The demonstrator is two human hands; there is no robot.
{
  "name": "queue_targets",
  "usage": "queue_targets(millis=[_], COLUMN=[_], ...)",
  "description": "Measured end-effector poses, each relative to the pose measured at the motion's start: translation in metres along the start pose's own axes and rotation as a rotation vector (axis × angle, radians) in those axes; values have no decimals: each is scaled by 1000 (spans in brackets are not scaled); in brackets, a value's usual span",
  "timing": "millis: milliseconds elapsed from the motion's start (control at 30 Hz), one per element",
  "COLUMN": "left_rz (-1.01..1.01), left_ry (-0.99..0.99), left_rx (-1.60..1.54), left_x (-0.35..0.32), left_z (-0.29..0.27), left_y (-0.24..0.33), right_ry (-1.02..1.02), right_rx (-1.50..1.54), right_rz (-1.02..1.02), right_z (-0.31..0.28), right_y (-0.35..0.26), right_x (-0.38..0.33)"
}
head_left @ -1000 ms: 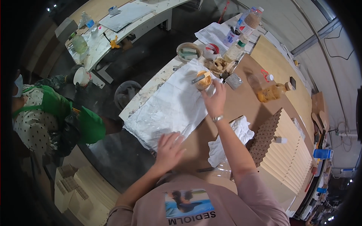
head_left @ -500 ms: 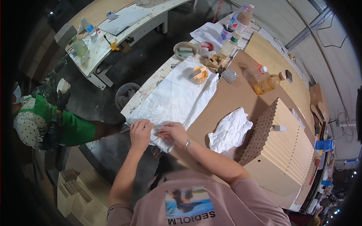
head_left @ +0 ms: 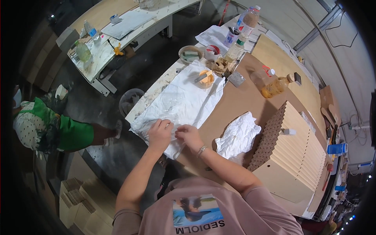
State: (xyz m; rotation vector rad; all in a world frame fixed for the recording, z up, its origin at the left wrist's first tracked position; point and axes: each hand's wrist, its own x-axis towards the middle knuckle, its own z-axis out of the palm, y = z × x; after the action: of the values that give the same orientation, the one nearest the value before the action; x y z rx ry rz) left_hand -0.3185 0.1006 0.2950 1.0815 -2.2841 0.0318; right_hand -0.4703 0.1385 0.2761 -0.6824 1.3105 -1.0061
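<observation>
My left hand (head_left: 160,135) is over the near end of a white cloth (head_left: 196,98) spread on the workbench. Its fingers are bent together; whatever they pinch is too small to make out. Close beside it, my right hand (head_left: 189,137) has curled fingers, with thumb and fingertips drawn together toward the left hand. Anything between them is hidden. Just beyond both hands, a crumpled clear plastic film (head_left: 172,102) lies on the cloth. A tub of orange paste (head_left: 206,80) with a spatula stands at the cloth's far end.
To the right lie a crumpled white cloth (head_left: 238,135) and a ridged wooden piece (head_left: 299,150). Bottles, a bowl (head_left: 189,55) and a grey block (head_left: 236,79) stand farther back. A bin (head_left: 131,100) is on the floor at left. A person in green (head_left: 74,133) walks there, holding a cup.
My left hand has moved right and slightly nearer its partner; my right hand has shifted a little right. The person at left has taken a step.
</observation>
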Motion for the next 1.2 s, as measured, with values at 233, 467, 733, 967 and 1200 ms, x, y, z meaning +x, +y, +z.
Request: queue_targets(millis=[233,467,733,967,1200], left_rz=[-3,-39,-78,-174,-1], left_ry=[-88,-195,-214,-162,-154], left_rx=[47,112,-22,-281,-408], left_x=[25,33,35,78,153], left_z=[16,34,5,-8,43], left_y=[26,47,50,-12,-44], right_ry=[152,87,155,304,515], right_rx=[344,557,543,595,536], right_rz=[67,202,290,244,266], right_z=[-17,-39,-36,-18,-3], right_y=[-17,-12,-14,-30,-43], right_x=[-14,0,9,9,7])
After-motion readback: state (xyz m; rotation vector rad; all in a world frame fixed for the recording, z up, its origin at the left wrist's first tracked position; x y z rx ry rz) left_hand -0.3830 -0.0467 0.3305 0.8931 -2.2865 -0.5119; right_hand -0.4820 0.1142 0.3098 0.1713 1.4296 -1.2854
